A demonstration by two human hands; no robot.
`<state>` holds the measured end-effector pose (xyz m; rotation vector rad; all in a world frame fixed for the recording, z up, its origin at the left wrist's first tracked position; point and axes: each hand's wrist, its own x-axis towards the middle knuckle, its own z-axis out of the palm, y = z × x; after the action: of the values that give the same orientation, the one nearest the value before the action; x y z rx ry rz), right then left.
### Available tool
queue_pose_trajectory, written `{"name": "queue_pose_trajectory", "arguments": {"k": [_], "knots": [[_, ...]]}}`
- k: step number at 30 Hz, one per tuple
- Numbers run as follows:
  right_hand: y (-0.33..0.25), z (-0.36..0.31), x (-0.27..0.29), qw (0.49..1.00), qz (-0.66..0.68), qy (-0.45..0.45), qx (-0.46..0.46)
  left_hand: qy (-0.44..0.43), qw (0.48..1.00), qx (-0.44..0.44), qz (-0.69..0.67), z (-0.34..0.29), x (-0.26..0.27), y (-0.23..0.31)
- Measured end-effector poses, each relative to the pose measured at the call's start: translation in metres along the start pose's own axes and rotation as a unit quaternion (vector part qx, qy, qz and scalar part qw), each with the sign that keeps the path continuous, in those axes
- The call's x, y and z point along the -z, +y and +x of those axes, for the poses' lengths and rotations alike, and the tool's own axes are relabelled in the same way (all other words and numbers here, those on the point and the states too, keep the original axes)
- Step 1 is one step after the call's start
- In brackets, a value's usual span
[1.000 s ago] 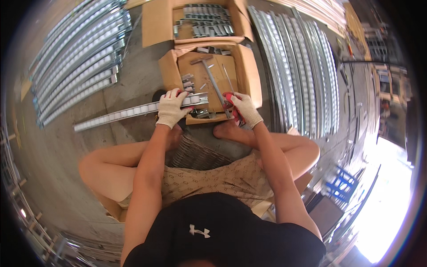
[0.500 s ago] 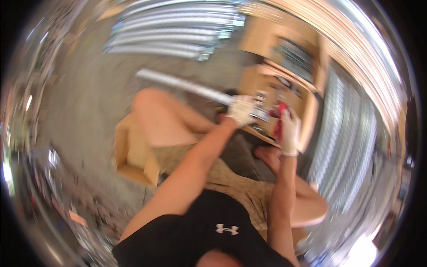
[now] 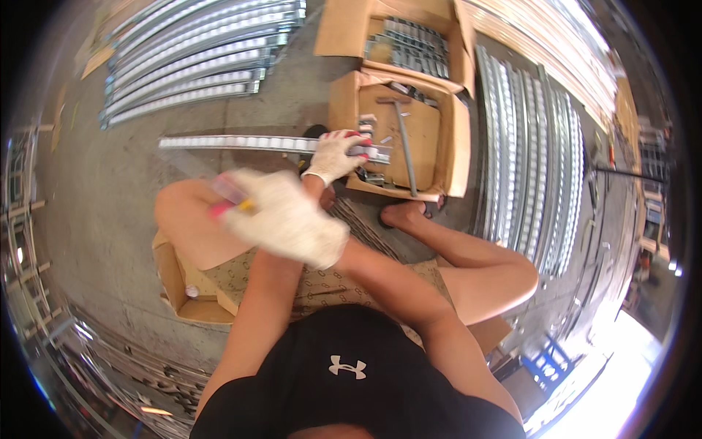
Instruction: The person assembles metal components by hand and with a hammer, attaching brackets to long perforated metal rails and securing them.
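Over concrete point(image 3: 102, 219), left grip point(image 3: 338, 156) clasps roller rail point(image 3: 241, 143) near its right end; right grip point(image 3: 284, 218) too blurred to tell.

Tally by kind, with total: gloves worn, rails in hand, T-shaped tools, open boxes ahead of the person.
Gloves: 2 (left glove, right glove)
Rail: 1
T-shaped tool: 1
Open boxes: 2 (near box, far box)
Total: 6

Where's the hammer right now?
In the head view, upper middle, the hammer lies in the nearer of two adjoining cardboard boxes, right of the left hand.
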<state>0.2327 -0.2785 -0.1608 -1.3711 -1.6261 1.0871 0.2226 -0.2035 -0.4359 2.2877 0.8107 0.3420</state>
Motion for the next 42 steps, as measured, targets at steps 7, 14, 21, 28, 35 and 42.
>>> {"name": "queue_pose_trajectory", "arguments": {"k": [7, 14, 21, 28, 35, 42], "knots": [[0.219, -0.141, 0.088, 0.819, 0.189, 0.345, -0.417, -0.062, 0.994, 0.082, -0.024, 0.02, -0.005, 0.016], [0.271, -0.154, 0.06, 0.796, 0.233, 0.365, -0.423, -0.095, 0.968, 0.203, -0.115, 0.039, -0.004, 0.029], [0.264, -0.139, 0.057, 0.817, 0.222, 0.323, -0.422, -0.179, 0.944, 0.174, -0.215, 0.031, 0.022, 0.024], [0.248, -0.143, 0.036, 0.838, 0.196, 0.271, -0.431, -0.115, 0.973, 0.125, -0.159, 0.024, -0.006, -0.001], [0.264, -0.142, 0.026, 0.873, 0.184, 0.267, -0.364, -0.106, 0.989, 0.085, -0.053, 0.022, 0.006, 0.025], [0.264, -0.147, 0.006, 0.872, 0.104, 0.243, -0.413, -0.116, 0.991, 0.056, -0.044, 0.015, 0.015, 0.023]]}}
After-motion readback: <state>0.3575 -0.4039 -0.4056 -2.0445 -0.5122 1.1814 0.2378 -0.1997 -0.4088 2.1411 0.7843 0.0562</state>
